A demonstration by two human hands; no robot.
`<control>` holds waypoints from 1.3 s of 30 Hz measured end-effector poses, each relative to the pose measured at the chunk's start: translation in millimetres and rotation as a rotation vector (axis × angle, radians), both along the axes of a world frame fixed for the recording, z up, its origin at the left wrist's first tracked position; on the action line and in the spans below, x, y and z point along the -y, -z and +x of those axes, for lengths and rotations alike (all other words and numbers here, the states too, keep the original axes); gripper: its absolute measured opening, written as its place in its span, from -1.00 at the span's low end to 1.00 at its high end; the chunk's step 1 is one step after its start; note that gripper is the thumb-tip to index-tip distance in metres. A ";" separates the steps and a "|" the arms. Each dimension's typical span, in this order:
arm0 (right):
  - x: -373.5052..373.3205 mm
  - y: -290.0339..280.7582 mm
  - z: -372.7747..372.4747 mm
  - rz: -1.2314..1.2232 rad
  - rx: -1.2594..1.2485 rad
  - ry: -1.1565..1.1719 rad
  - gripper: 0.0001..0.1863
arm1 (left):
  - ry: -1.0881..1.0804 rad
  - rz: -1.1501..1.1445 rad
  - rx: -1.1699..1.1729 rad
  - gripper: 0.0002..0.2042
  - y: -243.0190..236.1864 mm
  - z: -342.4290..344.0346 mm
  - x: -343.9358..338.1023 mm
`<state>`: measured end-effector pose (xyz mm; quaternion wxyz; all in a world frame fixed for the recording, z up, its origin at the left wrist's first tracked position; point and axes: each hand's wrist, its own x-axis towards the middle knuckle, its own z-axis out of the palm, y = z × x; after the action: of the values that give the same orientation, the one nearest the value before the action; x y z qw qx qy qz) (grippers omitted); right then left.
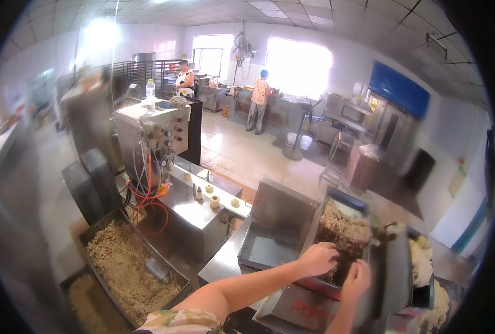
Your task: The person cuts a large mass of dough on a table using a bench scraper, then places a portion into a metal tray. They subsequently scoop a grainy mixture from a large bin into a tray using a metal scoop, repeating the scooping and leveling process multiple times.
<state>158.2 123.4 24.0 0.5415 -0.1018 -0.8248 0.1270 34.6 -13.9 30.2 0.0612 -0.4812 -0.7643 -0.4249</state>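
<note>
My left hand (319, 259) reaches over a long metal trough (328, 287) with its fingers curled. Close by on the right, my right hand (357, 280) is closed, fingertips pressed together. Whether either hand has anything in it is too small to make out. Both are at the near end of a brown, crumbly mass (342, 225) heaped in the trough. Below the hands is a metal surface (300, 310) with red markings. A shallow metal tray (267, 245) with a raised back panel stands left of the trough.
A large bin of crumbly mix (126, 267) with a scoop (158, 269) in it is at lower left. A machine with knobs (164, 136) stands beyond, by a conveyor (233, 205) bearing small round pieces. Pale dough (421, 261) lies at right. Two people (259, 103) (185, 79) stand farther back.
</note>
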 end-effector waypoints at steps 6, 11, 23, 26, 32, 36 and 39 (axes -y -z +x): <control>3.5 -2.5 -0.2 -0.004 -0.001 -0.014 -0.94 | -0.028 0.033 -0.054 -0.74 8.5 -3.5 -3.7; 11.6 -9.2 2.1 -0.035 0.006 -0.017 -0.94 | -0.035 0.027 -0.054 -0.73 10.3 -4.7 -4.7; 5.7 -6.3 2.0 -0.003 -0.001 -0.012 -0.93 | 0.001 -0.014 -0.024 -0.69 0.4 -3.1 -1.3; 7.2 -6.4 1.0 -0.006 -0.008 0.000 -0.93 | -0.005 -0.014 -0.017 -0.69 -1.7 -2.6 0.1; 8.3 -5.8 2.0 -0.010 0.009 -0.011 -0.88 | -0.009 -0.006 -0.016 -0.71 -1.0 -2.1 0.5; 7.6 -6.9 0.3 0.006 -0.011 -0.003 -0.93 | -0.006 -0.008 -0.019 -0.71 -5.0 -2.0 1.1; 8.9 -9.2 0.5 -0.010 -0.008 -0.013 -0.93 | -0.004 -0.013 -0.020 -0.70 -5.8 -2.0 0.7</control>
<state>158.7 114.6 33.3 0.5436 -0.0986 -0.8225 0.1350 32.6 -14.6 36.0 0.0663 -0.4842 -0.7674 -0.4150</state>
